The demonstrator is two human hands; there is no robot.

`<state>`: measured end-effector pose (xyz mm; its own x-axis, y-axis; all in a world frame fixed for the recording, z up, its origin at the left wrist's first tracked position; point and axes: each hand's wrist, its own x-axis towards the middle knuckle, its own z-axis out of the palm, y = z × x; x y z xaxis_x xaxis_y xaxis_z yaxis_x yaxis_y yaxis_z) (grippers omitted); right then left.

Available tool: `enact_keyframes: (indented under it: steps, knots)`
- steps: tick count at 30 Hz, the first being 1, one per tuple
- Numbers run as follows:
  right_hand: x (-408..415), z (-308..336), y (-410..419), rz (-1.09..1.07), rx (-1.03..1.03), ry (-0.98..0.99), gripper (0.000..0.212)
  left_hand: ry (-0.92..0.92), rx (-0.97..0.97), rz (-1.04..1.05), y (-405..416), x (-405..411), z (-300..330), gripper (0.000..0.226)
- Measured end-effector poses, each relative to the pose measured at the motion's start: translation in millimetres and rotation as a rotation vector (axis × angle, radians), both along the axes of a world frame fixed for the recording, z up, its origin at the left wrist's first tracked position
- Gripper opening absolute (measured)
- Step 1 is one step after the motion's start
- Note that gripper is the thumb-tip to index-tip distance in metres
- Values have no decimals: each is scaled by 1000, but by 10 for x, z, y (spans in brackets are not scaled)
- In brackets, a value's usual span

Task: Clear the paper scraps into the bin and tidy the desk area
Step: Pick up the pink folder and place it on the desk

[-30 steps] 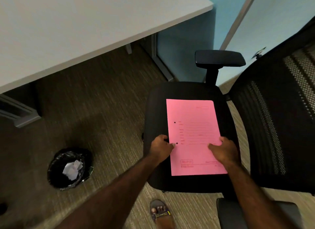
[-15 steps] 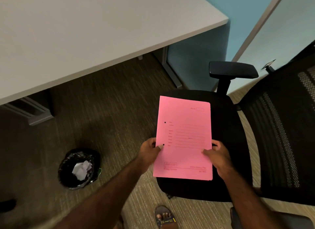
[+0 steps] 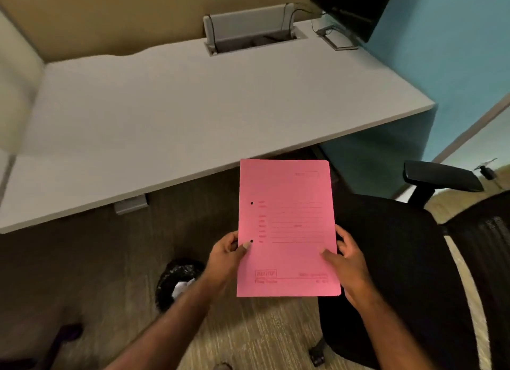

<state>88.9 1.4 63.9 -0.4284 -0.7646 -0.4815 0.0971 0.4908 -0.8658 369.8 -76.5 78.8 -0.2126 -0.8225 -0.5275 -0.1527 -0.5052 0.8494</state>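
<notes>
A pink file folder (image 3: pixel 287 226) with printed lines and two punch holes is held up in the air, between the desk edge and the chair. My left hand (image 3: pixel 226 255) grips its left edge and my right hand (image 3: pixel 346 256) grips its right edge, thumbs on top. On the carpet below my left forearm stands a black-lined bin (image 3: pixel 174 281) with white paper scraps (image 3: pixel 180 286) inside, partly hidden by my arm. The grey desk (image 3: pixel 171 116) stretches across the view ahead.
A black office chair (image 3: pixel 397 259) with an armrest (image 3: pixel 441 176) stands to the right. A cable tray opening (image 3: pixel 248 36) and a dark monitor (image 3: pixel 350 8) are at the desk's back. A blue partition (image 3: pixel 441 52) closes the right side.
The folder has been lifted off the chair seat and carried left and up toward the desk. My view has tilted up, so the desk top now fills the upper half.
</notes>
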Motion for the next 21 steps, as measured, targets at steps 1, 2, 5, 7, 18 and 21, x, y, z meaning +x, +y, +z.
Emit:
enact_keyframes:
  steps: [1,2,5,7,18,21]
  knots:
    - [99,72,-80,11,-13,2,70,13,-3,3,-61,114,64,24]
    - [230,163,-191,25,-33,7,70,24,-10,7,-143,264,148,24]
    - [667,461,-546,61,-76,18,72,34,-53,17,-396,732,449,28]
    - [891,647,-750,87,-111,38,73,33,-95,34,-543,952,625,28]
    - [1921,1558,-1898,230,-185,167,72,56,-308,197,-1217,1916,1635,23]
    - [2035,1715,-2265,247,-203,212,67,6,-323,241,-1490,2025,1770,27]
